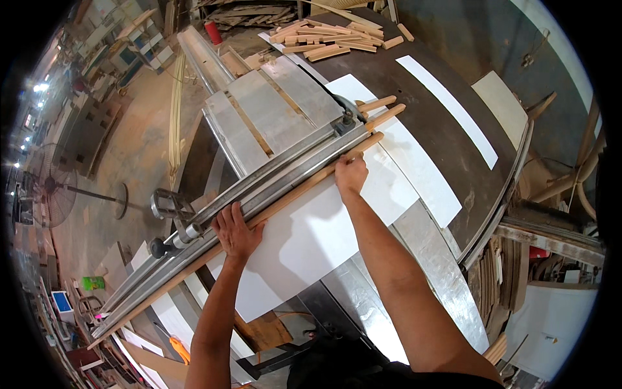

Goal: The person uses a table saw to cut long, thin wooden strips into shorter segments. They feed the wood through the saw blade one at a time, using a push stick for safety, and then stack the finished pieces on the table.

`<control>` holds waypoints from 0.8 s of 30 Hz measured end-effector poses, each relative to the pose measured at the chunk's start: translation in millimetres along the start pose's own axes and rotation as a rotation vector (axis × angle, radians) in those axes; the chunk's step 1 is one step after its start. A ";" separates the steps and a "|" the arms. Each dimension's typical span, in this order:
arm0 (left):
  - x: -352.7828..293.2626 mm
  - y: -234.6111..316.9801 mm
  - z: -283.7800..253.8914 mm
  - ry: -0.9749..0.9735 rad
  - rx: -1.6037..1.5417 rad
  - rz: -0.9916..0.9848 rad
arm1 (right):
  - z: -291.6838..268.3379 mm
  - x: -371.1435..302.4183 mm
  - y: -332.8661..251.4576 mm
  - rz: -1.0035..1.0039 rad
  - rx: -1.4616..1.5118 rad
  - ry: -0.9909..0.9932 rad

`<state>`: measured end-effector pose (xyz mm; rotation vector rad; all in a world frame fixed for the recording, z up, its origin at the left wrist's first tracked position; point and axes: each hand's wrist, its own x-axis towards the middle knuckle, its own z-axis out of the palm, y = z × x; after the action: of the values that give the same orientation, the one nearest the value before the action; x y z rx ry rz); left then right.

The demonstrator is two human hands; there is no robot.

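A long, narrow wooden strip (pixel 298 190) lies slantwise along the metal fence (pixel 265 198) of a table saw, over a white board (pixel 291 253). My right hand (pixel 351 174) is closed on the strip near its far right end. Lower left, my left hand (pixel 238 232) lies across the strip and the fence edge, its fingers spread and thumb apart. The strip under my left palm is hidden. Past the fence, two more wooden pieces (pixel 386 115) stick out beside the dark round blade guard (pixel 346 107).
Several cut wooden pieces (pixel 330 39) are heaped on the dark table (pixel 414 84) at the back. A white strip (pixel 447 107) lies to the right. The slotted metal saw table (pixel 259 117) is beyond the fence. A standing fan (pixel 55 185) and an orange-handled tool (pixel 179 350) are at the left.
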<state>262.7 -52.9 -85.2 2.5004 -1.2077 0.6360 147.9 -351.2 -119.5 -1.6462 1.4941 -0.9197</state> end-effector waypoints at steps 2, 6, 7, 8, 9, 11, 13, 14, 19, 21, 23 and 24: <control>-0.4 0.5 0.4 0.022 0.006 0.010 | 2.3 1.0 0.6 0.022 -0.006 -0.003; -1.4 -2.5 2.4 0.021 0.006 0.007 | -0.6 -3.0 -3.5 -0.001 -0.001 -0.009; -2.1 -3.4 3.8 0.021 0.010 0.005 | -1.5 -4.2 -5.2 -0.004 0.001 -0.009; -2.4 -4.5 4.5 0.020 0.014 0.005 | -1.2 -5.0 -4.7 -0.005 0.004 -0.008; -3.2 -5.1 4.8 0.012 0.020 0.005 | -1.4 -5.9 -3.8 -0.024 0.004 -0.005; -3.8 -4.9 5.2 -0.001 0.033 0.006 | -2.4 -5.3 -1.7 -0.067 0.008 0.003; -2.1 -3.3 6.5 0.024 0.019 0.004 | -0.6 -2.4 -1.9 -0.062 0.005 0.022; -2.8 -3.1 7.0 0.032 0.012 0.002 | -0.2 -2.8 -1.8 -0.057 -0.001 0.028; -5.7 -4.4 6.0 -0.007 0.006 -0.024 | -0.3 -7.2 -4.3 -0.036 0.033 0.012; -7.0 -4.1 6.4 -0.021 -0.001 -0.037 | -0.4 -6.8 -2.3 -0.023 0.050 -0.004; -8.1 -4.4 8.5 -0.024 -0.021 -0.045 | 1.5 -3.9 2.1 0.001 0.064 -0.026; -8.8 -3.7 9.9 -0.021 -0.019 -0.042 | 3.1 -1.0 7.6 0.008 0.061 -0.023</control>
<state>263.3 -49.1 -98.4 2.5162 -1.1600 0.5867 146.9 -350.5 -127.6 -1.6006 1.4421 -0.9304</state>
